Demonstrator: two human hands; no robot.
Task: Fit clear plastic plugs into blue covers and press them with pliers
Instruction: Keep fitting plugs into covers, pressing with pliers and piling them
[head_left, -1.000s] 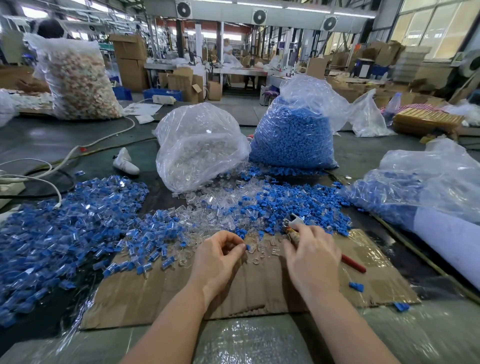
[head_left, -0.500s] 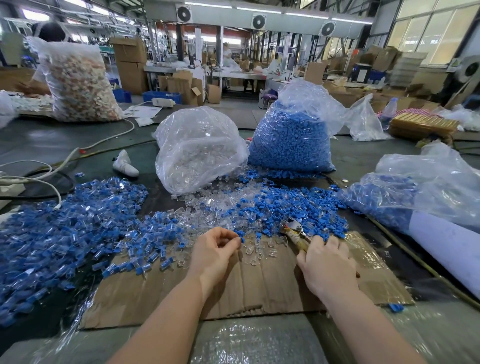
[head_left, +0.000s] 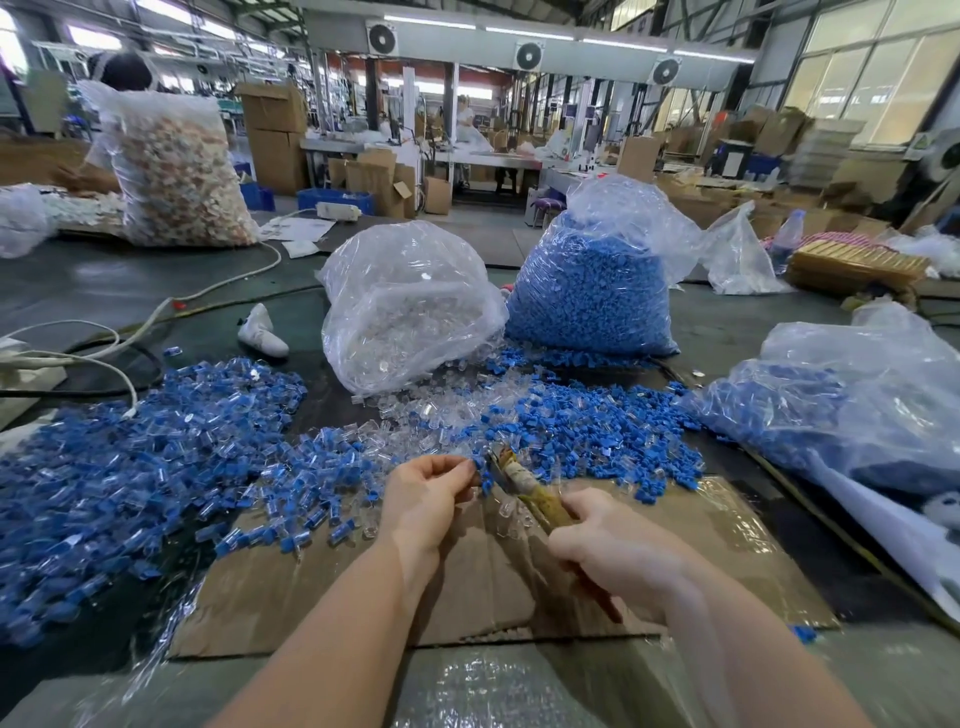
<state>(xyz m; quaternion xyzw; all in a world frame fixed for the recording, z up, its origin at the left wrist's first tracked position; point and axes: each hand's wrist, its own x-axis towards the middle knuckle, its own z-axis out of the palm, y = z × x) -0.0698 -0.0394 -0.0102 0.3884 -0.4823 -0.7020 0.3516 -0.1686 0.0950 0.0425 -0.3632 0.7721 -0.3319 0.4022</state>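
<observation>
My left hand (head_left: 427, 493) pinches a small blue cover with its fingertips, held up over the cardboard sheet (head_left: 727, 551). My right hand (head_left: 618, 551) grips the tape-wrapped handles of the pliers (head_left: 524, 483), whose jaws point up-left and meet the piece at my left fingertips. Loose blue covers (head_left: 597, 431) and clear plugs (head_left: 441, 415) lie mixed just beyond my hands. A wide pile of assembled blue-and-clear pieces (head_left: 130, 467) spreads to the left.
A bag of clear plugs (head_left: 410, 306) and a bag of blue covers (head_left: 587, 291) stand behind the piles. Another bag with blue parts (head_left: 841, 405) lies at the right. White cables (head_left: 78, 358) cross the dark table at left. A person sits behind a big bag (head_left: 176, 171) far left.
My right hand pulled back toward me and swung the pliers so the jaws now reach my left fingertips. My left hand lifted slightly with its piece.
</observation>
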